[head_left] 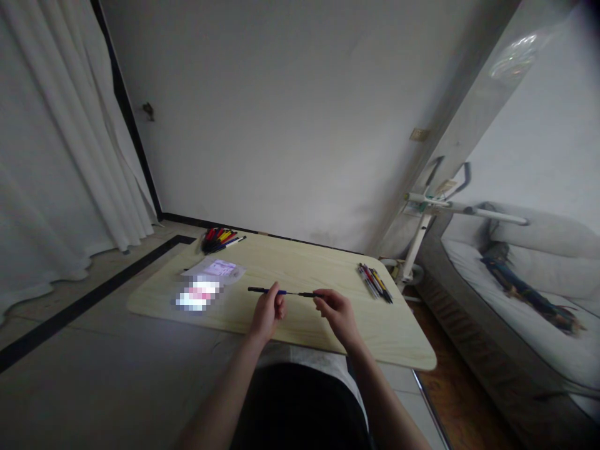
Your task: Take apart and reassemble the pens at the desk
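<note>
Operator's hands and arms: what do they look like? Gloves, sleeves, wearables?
Slim human left hand and right hand, both ungloved. Left forearm and right forearm are bare, with no sleeves in view. No watch, wristband, cable or marking shows; fine detail is too small to tell. Plain black fabric garment covers the body between them.

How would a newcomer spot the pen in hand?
Find the pale table before the wall. Over its near side, the left hand and right hand hold a dark pen between them. Unlike the left bunch and right bunch of pens on the table, it is held, showing a thin, light stretch beside its blue section.
</note>
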Demonstrator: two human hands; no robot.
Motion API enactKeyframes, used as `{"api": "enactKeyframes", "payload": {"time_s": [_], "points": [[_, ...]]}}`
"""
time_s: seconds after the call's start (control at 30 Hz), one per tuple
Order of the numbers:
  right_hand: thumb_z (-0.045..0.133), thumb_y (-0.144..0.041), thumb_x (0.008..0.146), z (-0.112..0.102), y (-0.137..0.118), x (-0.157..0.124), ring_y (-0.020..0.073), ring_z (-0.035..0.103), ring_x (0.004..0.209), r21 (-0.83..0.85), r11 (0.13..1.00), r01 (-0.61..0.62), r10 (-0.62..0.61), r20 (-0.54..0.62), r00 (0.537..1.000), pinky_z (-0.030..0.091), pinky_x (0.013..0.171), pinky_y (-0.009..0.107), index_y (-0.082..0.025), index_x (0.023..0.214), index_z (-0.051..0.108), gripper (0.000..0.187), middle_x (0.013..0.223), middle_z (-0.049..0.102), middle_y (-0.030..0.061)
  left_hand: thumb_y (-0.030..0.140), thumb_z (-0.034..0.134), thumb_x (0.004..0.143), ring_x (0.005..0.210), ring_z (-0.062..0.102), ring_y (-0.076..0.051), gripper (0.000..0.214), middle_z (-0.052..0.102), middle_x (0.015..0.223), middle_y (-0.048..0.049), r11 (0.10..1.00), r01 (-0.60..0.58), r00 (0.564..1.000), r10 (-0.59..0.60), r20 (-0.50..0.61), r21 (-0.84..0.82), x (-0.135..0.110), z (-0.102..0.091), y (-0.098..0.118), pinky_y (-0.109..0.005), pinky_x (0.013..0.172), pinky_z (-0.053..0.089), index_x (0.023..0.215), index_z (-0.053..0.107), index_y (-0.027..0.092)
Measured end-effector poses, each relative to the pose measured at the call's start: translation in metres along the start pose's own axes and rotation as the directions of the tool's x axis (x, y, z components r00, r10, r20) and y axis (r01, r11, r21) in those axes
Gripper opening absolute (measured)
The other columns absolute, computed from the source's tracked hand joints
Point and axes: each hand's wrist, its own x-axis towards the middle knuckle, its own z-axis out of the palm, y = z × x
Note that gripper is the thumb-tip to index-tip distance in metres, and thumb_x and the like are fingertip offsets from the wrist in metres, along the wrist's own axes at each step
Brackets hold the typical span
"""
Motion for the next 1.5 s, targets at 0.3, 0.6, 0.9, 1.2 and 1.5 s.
{"api": "enactKeyframes", "payload": {"time_s": [0.3, 0.6, 0.9, 1.2, 1.5], "points": [[0.058, -0.036, 0.070, -0.002, 0.003, -0.002, 0.0098, 0.046, 0.048, 0.010, 1.000, 0.000, 0.000, -0.011, 1.000, 0.037, 0.043, 0.021, -0.016, 0.086, 0.062, 0.026, 0.057, 0.053, -0.0006, 0.048, 0.047, 0.073, 0.032, 0.034, -0.006, 0.040, 0.035, 0.035, 0.0064, 1.000, -0.009, 1.000, 0.009, 0.015, -0.014, 0.000, -0.002, -0.002, -0.020, 0.036, 0.024, 0.049, 0.035, 0.019], [0.058, -0.035, 0.071, -0.005, 0.004, -0.004, 0.0099, 0.047, 0.049, 0.034, 0.999, -0.023, 0.023, -0.012, 1.000, 0.039, 0.043, 0.021, -0.016, 0.086, 0.062, 0.025, 0.057, 0.053, -0.0008, 0.048, 0.047, 0.073, 0.032, 0.034, -0.006, 0.040, 0.036, 0.035, 0.0062, 1.000, -0.014, 1.000, 0.014, 0.024, -0.009, 0.000, -0.003, -0.002, -0.020, 0.036, 0.024, 0.049, 0.035, 0.019], [0.058, -0.035, 0.070, -0.009, 0.005, -0.006, 0.0103, 0.048, 0.052, 0.069, 0.997, -0.043, 0.044, -0.016, 0.999, 0.039, 0.045, 0.020, -0.016, 0.087, 0.061, 0.025, 0.060, 0.054, 0.0000, 0.048, 0.045, 0.075, 0.033, 0.035, -0.007, 0.040, 0.037, 0.035, 0.0060, 1.000, -0.010, 1.000, 0.010, 0.005, 0.018, 0.001, -0.004, -0.004, -0.020, 0.037, 0.024, 0.050, 0.035, 0.018], [0.056, -0.037, 0.072, -0.014, 0.012, -0.008, 0.0095, 0.045, 0.049, 0.082, 0.996, -0.038, 0.042, -0.045, 0.998, 0.037, 0.044, 0.021, -0.016, 0.087, 0.061, 0.026, 0.057, 0.052, -0.0006, 0.047, 0.044, 0.076, 0.032, 0.034, -0.006, 0.040, 0.037, 0.035, 0.0059, 1.000, -0.017, 1.000, 0.017, 0.015, 0.020, 0.001, -0.004, -0.004, -0.020, 0.037, 0.023, 0.050, 0.035, 0.018], [0.052, -0.037, 0.076, -0.015, 0.022, -0.003, 0.0134, 0.052, 0.056, -0.068, 0.997, -0.047, 0.043, -0.047, 0.998, 0.041, 0.050, 0.023, -0.014, 0.090, 0.063, 0.030, 0.061, 0.058, 0.0026, 0.046, 0.044, 0.076, 0.032, 0.033, -0.006, 0.040, 0.036, 0.035, 0.0061, 0.999, -0.027, 0.999, 0.026, 0.030, 0.019, 0.001, -0.004, -0.004, -0.020, 0.037, 0.024, 0.049, 0.034, 0.018]]}}
